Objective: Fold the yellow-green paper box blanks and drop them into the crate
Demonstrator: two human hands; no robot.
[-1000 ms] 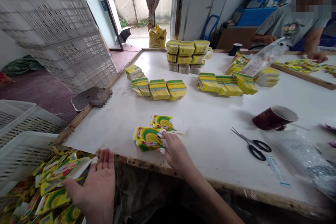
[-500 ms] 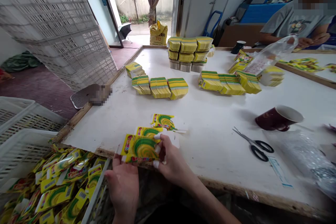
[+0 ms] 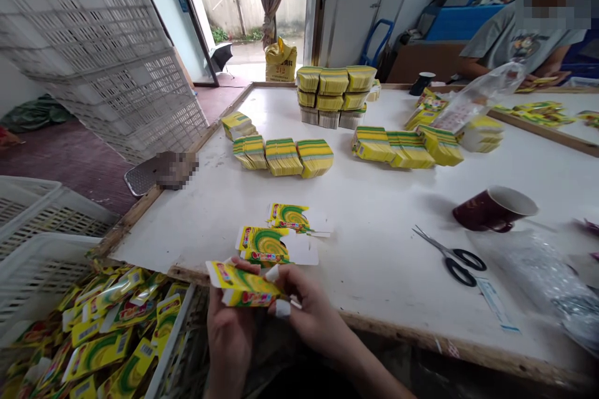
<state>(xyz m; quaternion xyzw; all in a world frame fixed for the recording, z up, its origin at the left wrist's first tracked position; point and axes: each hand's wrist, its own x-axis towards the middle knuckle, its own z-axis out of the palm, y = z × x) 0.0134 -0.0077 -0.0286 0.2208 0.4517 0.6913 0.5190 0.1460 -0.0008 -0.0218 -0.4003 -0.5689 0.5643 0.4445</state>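
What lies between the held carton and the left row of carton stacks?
At least two more yellow cartons, then bare white tabletop, in the head view.

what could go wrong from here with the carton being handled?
1. Crushing: the left hand and right hand both grip the thin carton; too much squeeze might crease it.
2. Dropping: they hold it around the table's wooden near edge, so a slip might send it off the table.
3. Snagging: the flat cartons lie just beyond it; a careless reach might disturb them.
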